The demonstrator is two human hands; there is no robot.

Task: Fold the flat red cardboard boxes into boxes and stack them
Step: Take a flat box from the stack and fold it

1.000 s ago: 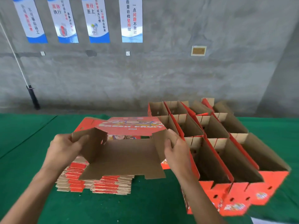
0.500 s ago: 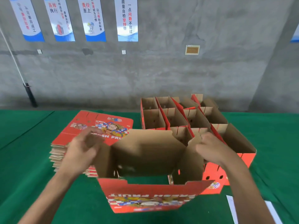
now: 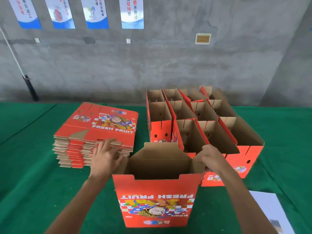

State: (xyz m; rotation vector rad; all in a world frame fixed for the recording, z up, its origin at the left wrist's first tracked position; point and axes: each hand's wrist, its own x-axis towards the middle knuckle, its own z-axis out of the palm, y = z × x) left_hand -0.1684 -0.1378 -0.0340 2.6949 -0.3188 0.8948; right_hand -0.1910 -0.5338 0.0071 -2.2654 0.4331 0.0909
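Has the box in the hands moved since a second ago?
Yes. The box has come down off the flat stack and now stands nearer, beside it.

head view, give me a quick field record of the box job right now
box in work: opened red box upright on green table, print upside down
left hand: fingers spread at its left wall
right hand: gripping its right flap
flat stack: left of it
folded boxes: grouped behind right, open tops
paper sheet: near right
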